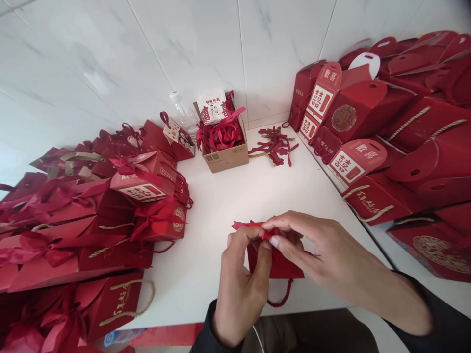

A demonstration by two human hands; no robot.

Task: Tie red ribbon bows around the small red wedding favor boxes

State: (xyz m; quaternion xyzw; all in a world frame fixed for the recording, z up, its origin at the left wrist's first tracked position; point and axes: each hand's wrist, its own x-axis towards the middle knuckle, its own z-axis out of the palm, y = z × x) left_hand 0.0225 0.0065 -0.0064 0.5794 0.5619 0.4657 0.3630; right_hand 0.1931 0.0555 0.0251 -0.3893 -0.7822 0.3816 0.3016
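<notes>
A small red gift box (pixel 283 268) sits on the white table near its front edge, with a dark red cord loop hanging toward me. On top of it is a red ribbon (pixel 270 234), partly hidden by my fingers. My left hand (pixel 247 269) pinches the ribbon between thumb and index finger from the left. From the right, my right hand (pixel 312 245) pinches the same ribbon with its thumb and fingers, the fingertips of both hands nearly touching. One pointed ribbon end shows at the box's far left corner.
Many red boxes with bows (pixel 55 247) are stacked at the left. More red boxes (pixel 364 108) fill the right. A cardboard box (pixel 228 158) of ribbons stands at the back beside a plastic bottle (pixel 186 117). Loose dark red ribbon pieces (pixel 274 147) lie right of it.
</notes>
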